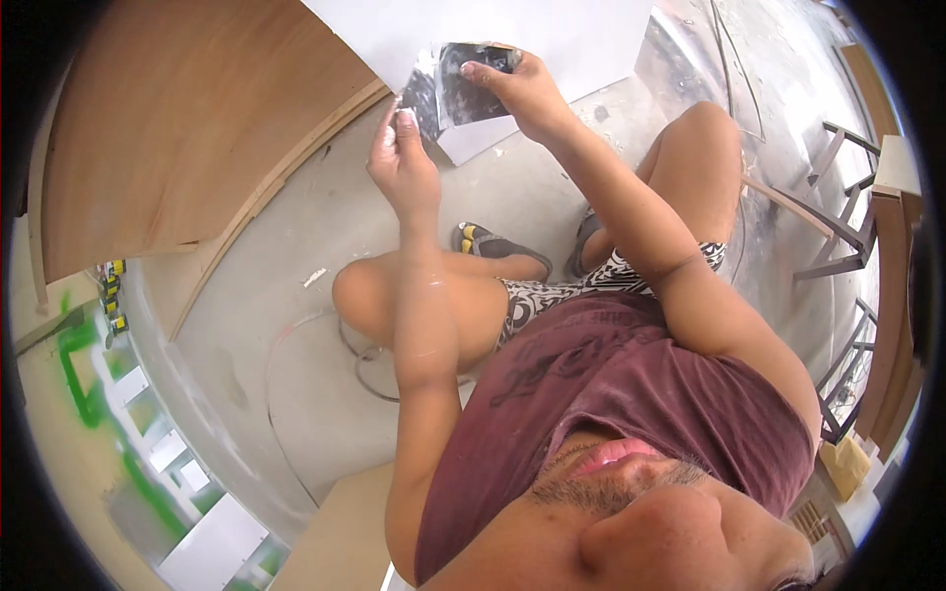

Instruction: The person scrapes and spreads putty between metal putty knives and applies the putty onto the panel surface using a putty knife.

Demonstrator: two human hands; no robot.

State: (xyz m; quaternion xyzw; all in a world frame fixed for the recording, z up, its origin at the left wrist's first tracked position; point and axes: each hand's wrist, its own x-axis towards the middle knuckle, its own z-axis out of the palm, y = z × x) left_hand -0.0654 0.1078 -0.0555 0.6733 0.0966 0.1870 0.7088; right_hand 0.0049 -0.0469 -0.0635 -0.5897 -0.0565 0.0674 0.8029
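My left hand (402,163) pinches a thin, shiny grey plate (422,97) smeared with white paste. White smudges also mark the fingertips of that hand. In my right hand (527,94) is a darker flat plate (473,97), gripped at its upper right with the thumb laid across its face. The two plates meet or overlap edge to edge; where exactly, I cannot tell. Right behind them stands a white panel (562,30), its lower corner showing below the plates.
A large brown wooden board (197,128) rises at the left. Dark metal frames (838,231) stand at the right. A thin cable (370,384) loops on the grey floor by my knee. At lower left lie white rectangular pieces (212,547) on a green-painted surface.
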